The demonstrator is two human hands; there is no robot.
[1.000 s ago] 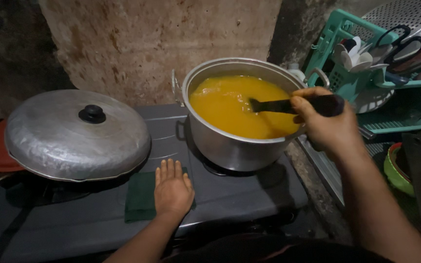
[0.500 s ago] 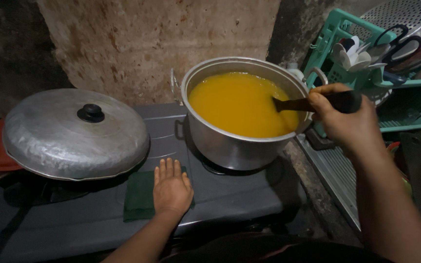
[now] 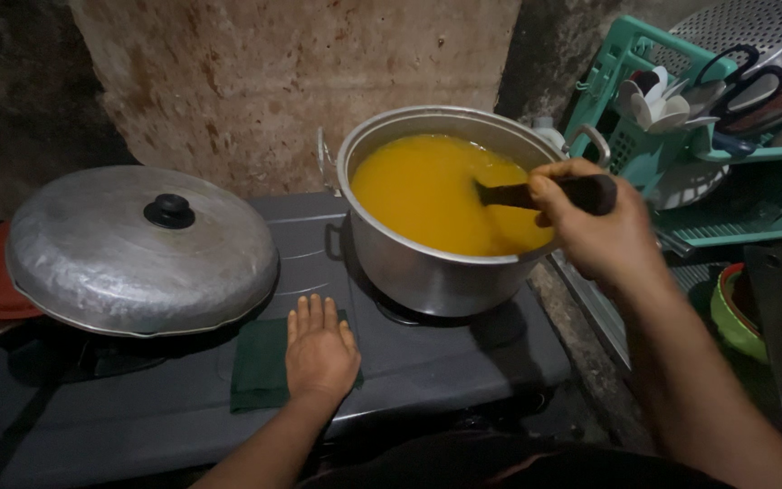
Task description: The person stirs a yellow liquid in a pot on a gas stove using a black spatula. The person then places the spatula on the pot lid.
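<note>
While the right hand (image 3: 604,226) stays clamped on the dark ladle handle (image 3: 545,193), its bowl is sunk in the thick orange soup (image 3: 427,190) filling the round steel pot (image 3: 427,272), so stirring looks underway, nothing served. The left hand (image 3: 320,355) lies open, flat, beside the pot on a folded green cloth (image 3: 258,367).

Surface: dark grey stove (image 3: 463,362), filling the lower middle of the view.
Right burner: steel pot (image 3: 427,272) of orange liquid, near the stove's right edge.
Left burner: domed metal lid (image 3: 138,263) with a black knob, covering a pan near the left edge.
Front middle: green cloth (image 3: 260,367), flat near the front edge.
On cloth: left hand (image 3: 320,355), palm down, fingers spread, partly on the cloth, partly on bare stove.
</note>
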